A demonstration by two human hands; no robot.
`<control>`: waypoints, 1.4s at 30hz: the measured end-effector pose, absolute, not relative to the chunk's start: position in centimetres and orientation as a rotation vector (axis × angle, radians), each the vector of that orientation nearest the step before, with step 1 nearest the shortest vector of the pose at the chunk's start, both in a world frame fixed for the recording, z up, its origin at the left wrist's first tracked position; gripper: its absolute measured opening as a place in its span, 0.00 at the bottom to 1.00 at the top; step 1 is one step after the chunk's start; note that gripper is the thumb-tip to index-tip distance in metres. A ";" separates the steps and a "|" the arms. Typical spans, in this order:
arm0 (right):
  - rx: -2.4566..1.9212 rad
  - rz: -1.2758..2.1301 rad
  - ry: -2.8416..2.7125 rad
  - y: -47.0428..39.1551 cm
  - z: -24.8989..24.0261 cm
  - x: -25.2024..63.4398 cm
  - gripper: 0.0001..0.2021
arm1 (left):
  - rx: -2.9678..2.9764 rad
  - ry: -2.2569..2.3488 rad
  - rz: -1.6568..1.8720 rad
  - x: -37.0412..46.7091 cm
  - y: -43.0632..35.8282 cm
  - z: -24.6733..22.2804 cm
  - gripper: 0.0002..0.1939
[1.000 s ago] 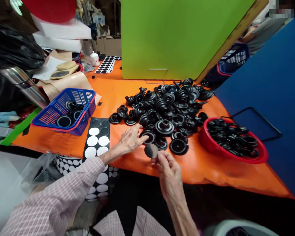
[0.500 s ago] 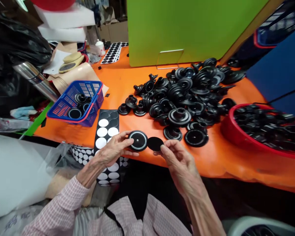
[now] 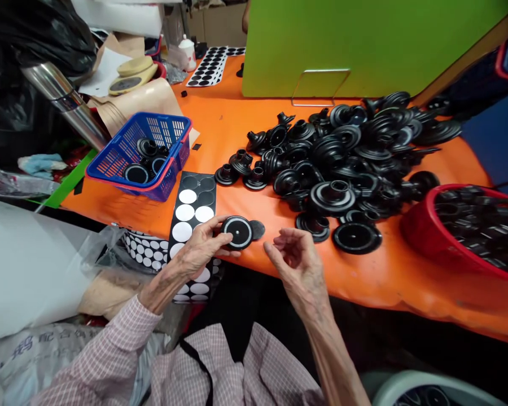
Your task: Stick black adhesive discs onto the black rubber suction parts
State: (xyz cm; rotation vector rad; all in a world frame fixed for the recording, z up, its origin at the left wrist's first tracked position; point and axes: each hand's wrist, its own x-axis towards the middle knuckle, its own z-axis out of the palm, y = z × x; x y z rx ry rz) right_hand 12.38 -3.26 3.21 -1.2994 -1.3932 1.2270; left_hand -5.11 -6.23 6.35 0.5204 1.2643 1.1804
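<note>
Watching remotely, I see the right grip wide, empty; at its nine o'clock, the left grip pinches a black round part. I'd steady that, squaring the dark disc at its three o'clock to its face. Beyond, toward two o'clock, lies the heap.

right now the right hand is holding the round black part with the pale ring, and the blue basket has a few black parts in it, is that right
Not quite: the head view shows the left hand holding the round black part with the pale ring. The blue basket does have a few black parts in it.
</note>
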 end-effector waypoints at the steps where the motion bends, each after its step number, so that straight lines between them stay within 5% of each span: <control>1: -1.315 1.132 -1.508 -3.1 3.0 12.3 0.14 | 0.506 1.266 1.186 -5.1 -6.2 6.3 0.17; 15: -1.281 0.266 -2.396 -0.2 1.5 10.6 0.13 | 0.346 1.298 1.309 -6.1 -7.0 6.7 0.18; 27: -1.104 1.447 -1.569 -2.4 5.8 12.5 0.11 | 0.514 1.290 1.240 -5.0 -7.8 6.5 0.20; 42: -1.199 1.154 -1.859 -3.9 5.8 12.0 0.08 | 0.544 1.173 1.175 -5.1 -8.3 6.1 0.21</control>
